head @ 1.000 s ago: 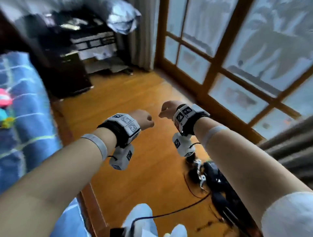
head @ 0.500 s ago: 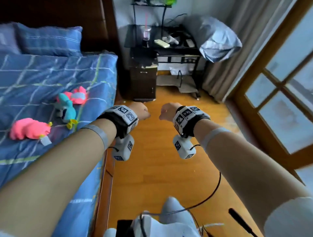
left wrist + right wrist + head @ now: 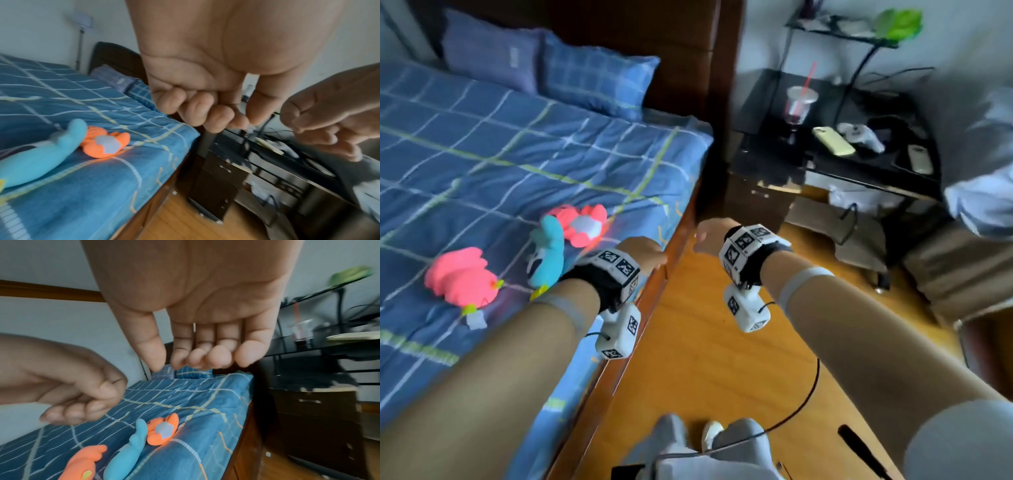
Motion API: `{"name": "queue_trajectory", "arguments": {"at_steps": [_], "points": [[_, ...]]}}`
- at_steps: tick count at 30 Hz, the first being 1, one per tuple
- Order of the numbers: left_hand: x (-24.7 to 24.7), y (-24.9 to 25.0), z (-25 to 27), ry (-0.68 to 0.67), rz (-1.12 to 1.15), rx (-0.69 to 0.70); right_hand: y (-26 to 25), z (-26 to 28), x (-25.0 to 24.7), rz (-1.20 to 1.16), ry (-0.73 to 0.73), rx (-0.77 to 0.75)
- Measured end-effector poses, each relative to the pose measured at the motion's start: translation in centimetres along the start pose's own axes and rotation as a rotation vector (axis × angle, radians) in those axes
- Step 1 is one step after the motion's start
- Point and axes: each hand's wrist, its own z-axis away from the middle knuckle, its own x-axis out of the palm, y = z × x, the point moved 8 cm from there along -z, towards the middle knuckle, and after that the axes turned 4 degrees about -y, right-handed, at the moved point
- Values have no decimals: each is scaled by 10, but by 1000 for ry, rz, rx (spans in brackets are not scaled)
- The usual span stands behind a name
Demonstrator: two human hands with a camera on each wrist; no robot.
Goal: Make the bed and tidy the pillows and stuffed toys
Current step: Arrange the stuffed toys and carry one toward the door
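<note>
The bed's blue checked quilt [image 3: 517, 154] lies spread flat, with two blue pillows [image 3: 595, 78] at the dark headboard. Three stuffed toys lie near the bed's right side: a pink one [image 3: 458, 277], a teal one [image 3: 548, 253] and a pink-orange one with a pale belly [image 3: 582, 224]. My left hand [image 3: 643, 253] hovers over the bed's edge, fingers curled into the palm [image 3: 205, 113] around nothing. My right hand [image 3: 710, 236] hangs over the floor beside it, fingers loosely bent [image 3: 195, 358] and empty. The teal toy [image 3: 131, 451] and the orange one [image 3: 162, 430] lie below both hands.
A wooden bed rail [image 3: 654, 308] runs along the orange wood floor [image 3: 705, 359]. A black side table [image 3: 763, 164] by the headboard carries a cup [image 3: 799, 104] and phones. A black cable [image 3: 811, 387] crosses the floor. Grey cloth [image 3: 983, 192] hangs at the right.
The head view has swung left from the window to the bed and side table. Both hands stay raised close together and hold nothing.
</note>
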Motion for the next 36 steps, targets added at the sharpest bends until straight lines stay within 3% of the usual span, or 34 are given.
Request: {"name": "queue_trajectory", "arguments": {"at_steps": [6,11,14,16,19,22,25,28,31,36], "points": [[-32,-127,-51,73,310,-327,-75,-132,-30,135,-106,-219],[-50,-212,-114,17,316,-473,-133,-245,-12,193,-213,-333],[-42,-252,-159,98,473,-540,-150,-304,8,183,-296,-341],[-27,-278,-184,270,759,-605,-154,-341,25,123,-344,-325],[-13,-293,-215,358,1240,-632,-169,-389,42,95,-365,-329],[-6,-318,-243,416,1477,-712,-193,-434,51,159,-295,-378],[8,-327,-261,382,1767,-812,-204,-476,50,104,-221,-311],[25,-334,-266,466,1820,-851,-203,-506,63,-17,-356,-290],[36,-340,-259,634,1783,-928,-196,-521,69,-91,-482,-243],[39,-343,-252,841,1777,-1064,-200,-534,66,-52,-583,-260]]}}
